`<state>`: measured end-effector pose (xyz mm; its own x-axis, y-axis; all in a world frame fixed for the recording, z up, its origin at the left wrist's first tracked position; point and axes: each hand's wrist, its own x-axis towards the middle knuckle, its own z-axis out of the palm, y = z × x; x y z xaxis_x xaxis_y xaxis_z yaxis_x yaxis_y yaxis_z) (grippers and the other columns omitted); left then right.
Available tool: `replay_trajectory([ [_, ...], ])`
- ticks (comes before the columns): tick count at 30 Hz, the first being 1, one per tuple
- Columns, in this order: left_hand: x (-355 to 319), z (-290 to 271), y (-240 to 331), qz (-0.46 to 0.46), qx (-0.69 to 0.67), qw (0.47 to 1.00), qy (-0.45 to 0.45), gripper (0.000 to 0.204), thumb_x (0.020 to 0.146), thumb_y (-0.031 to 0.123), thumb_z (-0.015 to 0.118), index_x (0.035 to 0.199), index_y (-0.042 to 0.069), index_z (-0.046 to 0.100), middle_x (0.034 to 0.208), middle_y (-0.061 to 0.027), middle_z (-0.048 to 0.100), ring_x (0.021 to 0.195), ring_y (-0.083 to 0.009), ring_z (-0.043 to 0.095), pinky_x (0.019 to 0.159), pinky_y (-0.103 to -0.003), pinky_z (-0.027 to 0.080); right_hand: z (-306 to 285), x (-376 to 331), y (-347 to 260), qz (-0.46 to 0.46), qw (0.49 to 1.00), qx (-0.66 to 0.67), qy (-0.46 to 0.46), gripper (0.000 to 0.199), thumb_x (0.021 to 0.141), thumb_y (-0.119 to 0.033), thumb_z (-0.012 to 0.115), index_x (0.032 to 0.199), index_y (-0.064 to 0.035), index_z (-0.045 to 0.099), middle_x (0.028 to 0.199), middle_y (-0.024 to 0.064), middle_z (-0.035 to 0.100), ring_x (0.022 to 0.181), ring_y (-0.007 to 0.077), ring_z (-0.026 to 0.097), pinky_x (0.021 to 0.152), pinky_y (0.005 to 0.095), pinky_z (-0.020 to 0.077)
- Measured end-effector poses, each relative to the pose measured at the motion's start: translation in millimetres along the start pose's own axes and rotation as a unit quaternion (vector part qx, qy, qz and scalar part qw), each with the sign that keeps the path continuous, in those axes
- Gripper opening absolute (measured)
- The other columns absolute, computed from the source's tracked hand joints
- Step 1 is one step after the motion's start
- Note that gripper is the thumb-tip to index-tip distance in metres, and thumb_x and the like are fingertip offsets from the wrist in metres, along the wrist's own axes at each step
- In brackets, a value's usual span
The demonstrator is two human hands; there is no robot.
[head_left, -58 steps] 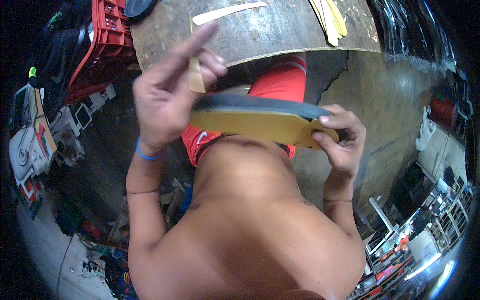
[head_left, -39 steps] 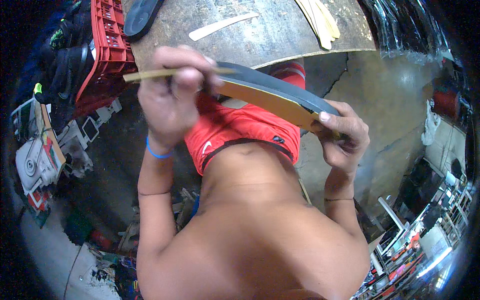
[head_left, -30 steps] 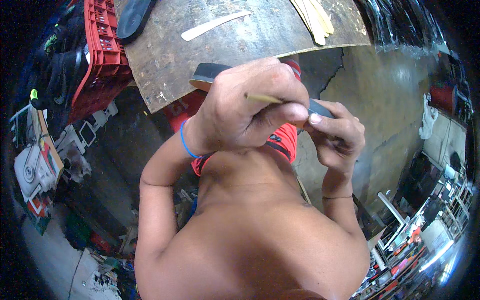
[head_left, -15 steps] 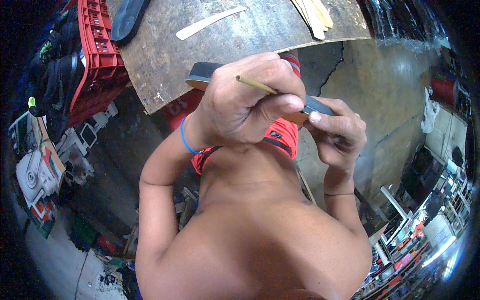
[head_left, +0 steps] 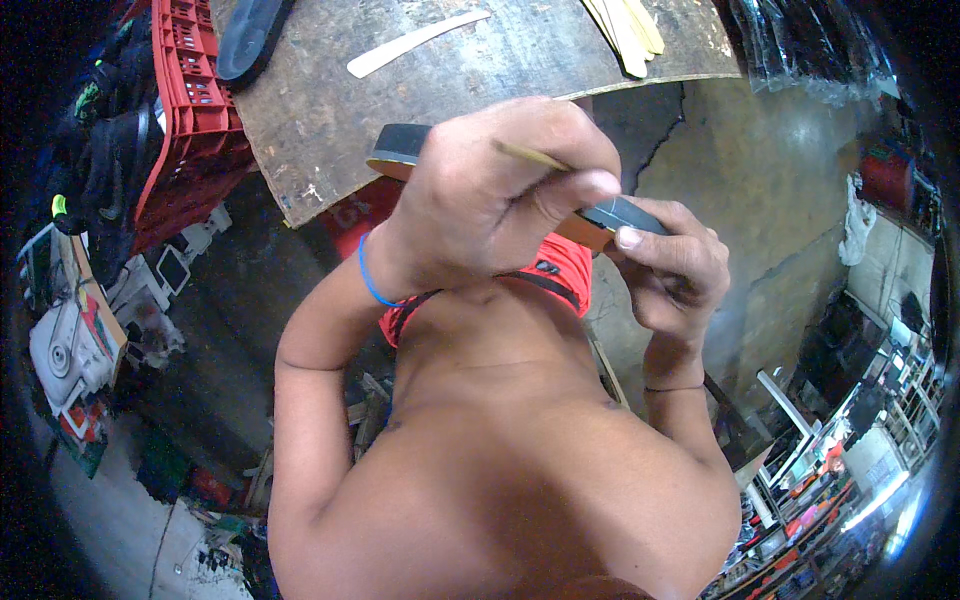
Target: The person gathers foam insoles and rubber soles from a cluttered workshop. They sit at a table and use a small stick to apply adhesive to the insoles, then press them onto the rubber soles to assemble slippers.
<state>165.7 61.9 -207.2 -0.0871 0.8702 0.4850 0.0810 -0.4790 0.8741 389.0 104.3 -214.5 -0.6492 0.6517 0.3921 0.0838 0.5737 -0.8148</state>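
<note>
My left hand (head_left: 505,185), with a blue band round its wrist, is closed in a pinch on a thin yellowish-brown stick (head_left: 532,156). The stick's lower tip is hidden by my fingers. Behind that hand lies a dark grey shoe sole (head_left: 398,146) with a tan-orange layer along its edge. Its other end is gripped by my right hand (head_left: 685,262), thumb on the near edge and fingers curled behind. The middle of the sole is covered by my left hand, whose fingertips are close to its right part.
Ahead is a worn wooden table (head_left: 330,130), bearing another dark sole (head_left: 252,40), a pale curved strip (head_left: 418,45) and several cream strips (head_left: 628,35). A red plastic crate (head_left: 190,130) stands against its left side. Dark plastic wrapping (head_left: 810,50) hangs at far right.
My left hand and the stick have shifted slightly right and up. More of the sole's tan edge shows beside my right thumb, while my right hand stays nearly in place.
</note>
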Motion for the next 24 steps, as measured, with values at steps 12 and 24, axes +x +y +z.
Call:
replay_trajectory([
  [12, -23.2, -31.4, 1.2, -0.145, 0.161, 0.958, -0.19, 0.035, 0.083, 0.023, 0.08, 0.111, 0.004, 0.069, 0.104, -0.017, 0.07, 0.095, -0.034, 0.07, 0.083, -0.04, 0.056, -2.6, 0.8, -0.1, 0.147, 0.977, 0.131, -0.084, 0.041, 0.075, 0.01, 0.075, 0.11, -0.0106, 0.073, 0.11, 0.0213, 0.071, 0.1, 0.0286, 0.07, 0.085, 0.038, 0.0552],
  [24, -77.0, -49.0, -18.9, -0.616, -0.318, 0.709, -0.125, 0.043, 0.09, 0.02, 0.079, 0.121, -0.006, 0.066, 0.106, -0.0114, 0.073, 0.092, -0.0129, 0.069, 0.083, -0.027, 0.057, -2.9, 13.3, 9.6, -0.203, 0.937, -0.082, -0.272, 0.033, 0.086, -0.031, 0.072, 0.117, -0.0193, 0.073, 0.132, 0.0069, 0.066, 0.124, 0.03, 0.061, 0.11, 0.0531, 0.0432],
])
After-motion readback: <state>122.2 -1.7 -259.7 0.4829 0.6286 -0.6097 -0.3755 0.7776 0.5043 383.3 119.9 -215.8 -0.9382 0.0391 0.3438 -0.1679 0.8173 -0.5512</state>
